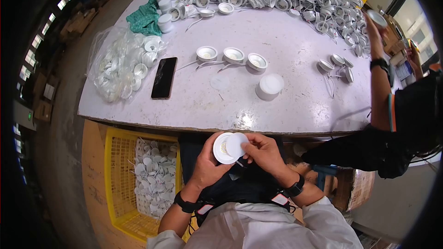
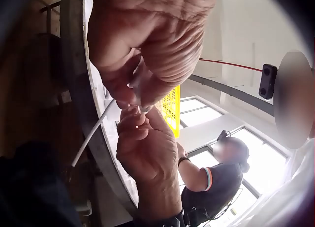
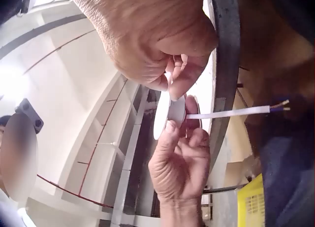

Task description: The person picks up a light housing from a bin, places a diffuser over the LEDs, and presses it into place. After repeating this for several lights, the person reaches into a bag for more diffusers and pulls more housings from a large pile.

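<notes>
White disc [image 1: 237, 145], right hand [image 1: 266, 155] pinching, overlaps the right of the fitting [image 1: 217, 152] my left hand [image 1: 207, 166] grips, lower centre.

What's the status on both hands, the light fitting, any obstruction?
Left hand grips light fitting. Right hand pinches white disc, overlapping fitting's face in head view. No obstruction visible between them.

Lamp [image 1: 222, 150]: round, white rim, yellowish center, face up in left hand [image 1: 207, 168]; white cable [image 3: 227, 113] out at 5 o'clock, bare-ended. Disc [image 1: 236, 145]: thin, white, pinched in right hand [image 1: 264, 153], overlapping lamp's 3 o'clock side.
</notes>
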The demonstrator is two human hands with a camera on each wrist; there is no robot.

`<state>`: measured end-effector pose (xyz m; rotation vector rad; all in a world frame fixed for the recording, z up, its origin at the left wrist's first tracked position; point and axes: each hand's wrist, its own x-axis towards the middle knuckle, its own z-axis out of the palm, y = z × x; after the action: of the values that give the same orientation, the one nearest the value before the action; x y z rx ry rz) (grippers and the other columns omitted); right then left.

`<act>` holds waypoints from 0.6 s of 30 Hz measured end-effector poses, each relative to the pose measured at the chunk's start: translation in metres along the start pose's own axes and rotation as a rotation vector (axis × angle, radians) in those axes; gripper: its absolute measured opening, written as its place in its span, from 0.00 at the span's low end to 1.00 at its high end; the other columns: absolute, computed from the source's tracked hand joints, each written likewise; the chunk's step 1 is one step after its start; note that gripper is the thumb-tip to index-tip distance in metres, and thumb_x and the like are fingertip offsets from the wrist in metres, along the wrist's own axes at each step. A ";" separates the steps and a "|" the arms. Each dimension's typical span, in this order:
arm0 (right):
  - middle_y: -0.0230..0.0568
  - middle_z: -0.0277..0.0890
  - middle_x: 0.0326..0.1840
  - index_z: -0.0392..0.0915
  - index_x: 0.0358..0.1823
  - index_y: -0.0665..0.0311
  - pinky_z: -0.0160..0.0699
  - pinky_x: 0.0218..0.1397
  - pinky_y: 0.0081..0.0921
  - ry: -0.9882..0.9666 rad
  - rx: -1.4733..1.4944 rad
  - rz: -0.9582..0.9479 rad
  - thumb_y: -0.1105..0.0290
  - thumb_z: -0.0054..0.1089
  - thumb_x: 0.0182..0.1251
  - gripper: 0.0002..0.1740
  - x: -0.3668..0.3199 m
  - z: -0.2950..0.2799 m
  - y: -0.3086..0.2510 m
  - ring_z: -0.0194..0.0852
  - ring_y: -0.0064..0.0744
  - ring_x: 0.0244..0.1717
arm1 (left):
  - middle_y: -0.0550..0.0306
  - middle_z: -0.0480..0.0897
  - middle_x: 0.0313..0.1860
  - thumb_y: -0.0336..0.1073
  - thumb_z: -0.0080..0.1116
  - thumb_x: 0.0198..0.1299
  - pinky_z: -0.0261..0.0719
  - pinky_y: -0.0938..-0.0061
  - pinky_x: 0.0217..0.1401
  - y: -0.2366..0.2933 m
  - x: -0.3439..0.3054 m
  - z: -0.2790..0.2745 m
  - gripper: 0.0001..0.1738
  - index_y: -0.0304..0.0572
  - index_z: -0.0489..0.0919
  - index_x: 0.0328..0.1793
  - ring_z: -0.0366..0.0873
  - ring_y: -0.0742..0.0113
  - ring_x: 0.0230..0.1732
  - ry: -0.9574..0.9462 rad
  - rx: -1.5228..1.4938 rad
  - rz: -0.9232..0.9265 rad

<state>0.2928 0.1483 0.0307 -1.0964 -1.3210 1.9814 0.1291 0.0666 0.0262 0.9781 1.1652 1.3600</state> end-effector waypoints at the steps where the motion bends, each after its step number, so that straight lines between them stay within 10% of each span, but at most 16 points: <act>1: 0.30 0.75 0.32 0.74 0.50 0.70 0.73 0.26 0.11 0.000 0.000 0.000 0.72 0.59 0.64 0.15 0.000 0.002 0.001 0.70 0.12 0.26 | 0.50 0.68 0.62 0.18 0.64 0.44 0.66 0.69 0.65 -0.001 0.000 0.001 0.45 0.36 0.55 0.69 0.67 0.63 0.63 0.000 0.000 0.000; 18: 0.34 0.74 0.31 0.68 0.40 0.66 0.74 0.24 0.13 -0.027 0.146 -0.075 0.75 0.63 0.60 0.12 0.008 0.008 0.017 0.72 0.17 0.25 | 0.49 0.75 0.53 0.31 0.57 0.60 0.72 0.72 0.56 -0.002 0.000 0.007 0.30 0.38 0.60 0.67 0.73 0.65 0.54 0.030 0.198 0.025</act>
<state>0.2826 0.1438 0.0142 -0.9418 -1.1929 2.0083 0.1363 0.0671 0.0258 1.1187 1.3337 1.3009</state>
